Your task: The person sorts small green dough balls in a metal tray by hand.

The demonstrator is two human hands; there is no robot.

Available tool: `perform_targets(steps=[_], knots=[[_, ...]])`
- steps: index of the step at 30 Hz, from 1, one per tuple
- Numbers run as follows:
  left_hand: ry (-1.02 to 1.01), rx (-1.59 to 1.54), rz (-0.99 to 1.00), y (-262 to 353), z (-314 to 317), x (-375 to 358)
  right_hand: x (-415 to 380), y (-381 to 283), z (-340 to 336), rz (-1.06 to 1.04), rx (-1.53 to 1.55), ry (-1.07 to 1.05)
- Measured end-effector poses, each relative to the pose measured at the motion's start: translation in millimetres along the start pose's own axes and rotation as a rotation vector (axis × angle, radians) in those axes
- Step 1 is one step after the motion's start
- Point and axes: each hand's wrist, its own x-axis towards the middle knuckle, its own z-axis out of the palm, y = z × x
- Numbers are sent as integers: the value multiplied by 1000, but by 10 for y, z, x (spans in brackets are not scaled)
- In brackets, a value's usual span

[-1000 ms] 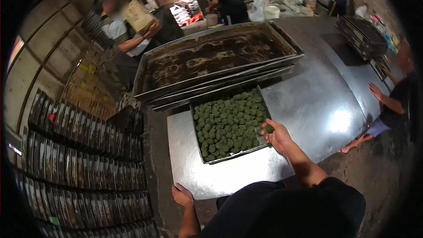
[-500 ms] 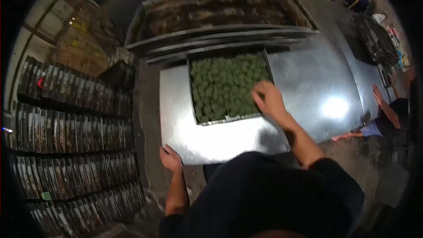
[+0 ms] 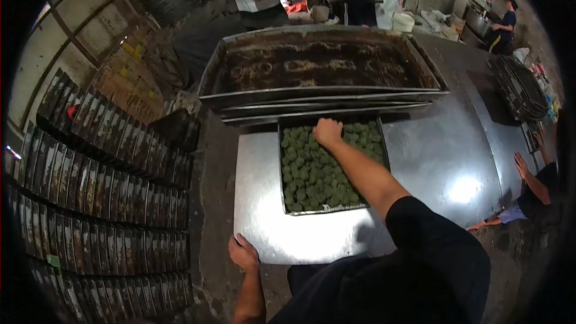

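Observation:
A rectangular metal tray (image 3: 336,209) full of green lumps (image 3: 309,174) lies on the shiny metal table (image 3: 258,204). My right hand (image 3: 328,132) is over the far part of the tray, its fingers curled down on the lumps; whether it holds one is hidden. At the table's near left corner, my left hand (image 3: 244,253) rests with its fingers on the edge. Just beyond the green lumps, a stack of large dark baking trays (image 3: 324,97) overhangs the tray's far end.
Racks of upright blackened trays (image 3: 108,174) fill the left side. Dark trays (image 3: 519,90) are stacked at the right, near another person's hand (image 3: 521,165). A person in a striped shirt (image 3: 249,0) stands behind the table, and someone (image 3: 505,27) is at a machine far right.
My right hand has moved from the tray's right edge to its far part. The view has tilted up, so more of the people and room behind the table shows.

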Motion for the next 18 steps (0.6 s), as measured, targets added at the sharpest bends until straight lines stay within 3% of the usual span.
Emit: perform_targets(steps=[4,8,10,11,13,14,16,18], knots=[[8,0,-4,14,-4,8,-29,0,19,134,81,43],[-15,13,-36,-27,12,0,-233,69,-81,82,112,177],[-12,35,-32,-16,13,-10,-332,149,-80,-18,667,406],[-8,28,-27,-12,26,8,-444,177,-202,-21,669,416],[-30,66,-55,-22,31,-10,-780,333,-478,390,1903,-304],[-44,66,-40,-24,12,-53,-905,421,-539,402,1907,-283],[1,40,-35,36,-11,-36,-1074,577,-693,482,1859,-489],[-69,56,-69,13,-37,-21,-1266,557,-745,503,1552,-269]])
